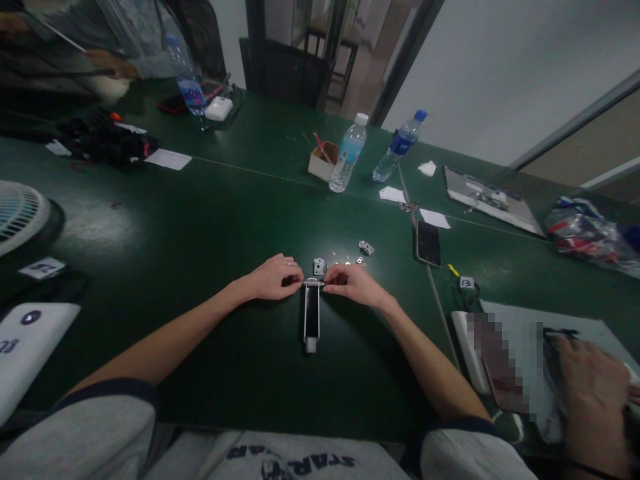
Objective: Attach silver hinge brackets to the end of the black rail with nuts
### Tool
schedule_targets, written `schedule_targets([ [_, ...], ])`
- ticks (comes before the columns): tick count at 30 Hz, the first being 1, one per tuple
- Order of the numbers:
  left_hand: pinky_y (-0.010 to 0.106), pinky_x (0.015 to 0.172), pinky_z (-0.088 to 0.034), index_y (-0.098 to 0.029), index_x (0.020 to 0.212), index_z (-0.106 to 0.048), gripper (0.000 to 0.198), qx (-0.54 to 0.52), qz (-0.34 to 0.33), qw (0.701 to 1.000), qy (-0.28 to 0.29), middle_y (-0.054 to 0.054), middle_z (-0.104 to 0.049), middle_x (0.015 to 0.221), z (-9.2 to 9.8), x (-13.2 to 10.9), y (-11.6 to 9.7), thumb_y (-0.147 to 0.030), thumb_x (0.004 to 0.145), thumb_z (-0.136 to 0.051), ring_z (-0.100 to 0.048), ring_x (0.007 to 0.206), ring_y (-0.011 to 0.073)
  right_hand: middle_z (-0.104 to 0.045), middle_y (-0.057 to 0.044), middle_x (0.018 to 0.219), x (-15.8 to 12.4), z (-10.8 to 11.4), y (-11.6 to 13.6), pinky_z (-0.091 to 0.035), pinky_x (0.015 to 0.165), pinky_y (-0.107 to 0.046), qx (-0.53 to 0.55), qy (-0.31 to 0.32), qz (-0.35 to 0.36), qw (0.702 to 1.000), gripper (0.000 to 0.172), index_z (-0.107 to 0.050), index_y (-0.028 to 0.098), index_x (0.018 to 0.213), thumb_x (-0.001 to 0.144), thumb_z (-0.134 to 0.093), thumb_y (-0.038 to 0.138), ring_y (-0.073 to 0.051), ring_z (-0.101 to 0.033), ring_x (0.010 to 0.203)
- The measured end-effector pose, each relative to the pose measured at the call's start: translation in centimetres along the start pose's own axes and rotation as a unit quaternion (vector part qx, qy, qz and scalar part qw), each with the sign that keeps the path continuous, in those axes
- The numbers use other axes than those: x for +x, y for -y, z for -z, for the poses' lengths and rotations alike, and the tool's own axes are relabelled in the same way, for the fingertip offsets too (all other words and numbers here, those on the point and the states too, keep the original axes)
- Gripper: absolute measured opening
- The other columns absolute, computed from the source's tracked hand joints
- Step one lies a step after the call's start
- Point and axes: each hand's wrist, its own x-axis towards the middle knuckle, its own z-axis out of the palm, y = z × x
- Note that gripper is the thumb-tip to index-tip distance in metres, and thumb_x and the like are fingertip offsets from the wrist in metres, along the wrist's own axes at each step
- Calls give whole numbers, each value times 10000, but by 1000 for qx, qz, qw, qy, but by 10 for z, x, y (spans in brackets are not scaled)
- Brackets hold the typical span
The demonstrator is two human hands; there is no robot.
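A narrow metal piece (312, 313) with a dark middle and a light block at its near end lies lengthwise on the table in front of me. Across its far end runs a short metal rod (313, 284). My left hand (278, 277) pinches the rod's left end between thumb and fingers. On the right end, my right hand (353, 283) is closed in a similar pinch; its fingertips partly hide what they grip. Just beyond the rod sits a small metal bracket (319, 267) with holes. Farther right lies another small metal bracket (367, 248), near several tiny rings or nuts (359, 261).
Two water bottles (349, 155) (400, 147) and a small box (323, 160) stand at the back. A phone (429, 243) lies to the right. Another person's hand (593, 377) is at the right edge. A white power bank (35, 353) and a fan (23, 217) are left.
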Motion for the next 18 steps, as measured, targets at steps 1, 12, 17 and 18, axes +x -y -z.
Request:
schedule_targets([
  [1,314,712,-341,-167,821,-621,174,-1,1,1000,0,20,-607,751,0,0,0,-267,868,-486,-520,739,175,-651,-1,782,0,-1,1,-462,628,-257,-9,-6,1,1000,147,-629,166,874,778,-703,249,-114,-581,667],
  [12,315,722,-340,-165,834,-620,185,4,-3,1000,-4,20,-601,754,-3,-1,3,-282,880,-485,-517,746,175,-618,13,752,1,-4,-2,-418,595,-235,-83,-12,13,996,162,-623,169,907,792,-686,263,-101,-538,623],
  [17,312,711,-340,-165,831,-619,191,1,1,1000,2,23,-603,763,-2,-1,2,-291,883,-484,-513,739,175,-603,14,722,-1,-3,7,-410,573,-226,-106,-11,18,994,85,-622,169,868,817,-640,235,-104,-539,614],
  [18,312,711,-339,-166,831,-619,194,1,2,1000,2,23,-604,765,-2,-1,2,-295,884,-483,-512,739,175,-603,13,720,-1,-3,9,-410,574,-226,-111,-11,20,994,74,-620,169,860,817,-635,226,-105,-541,615],
])
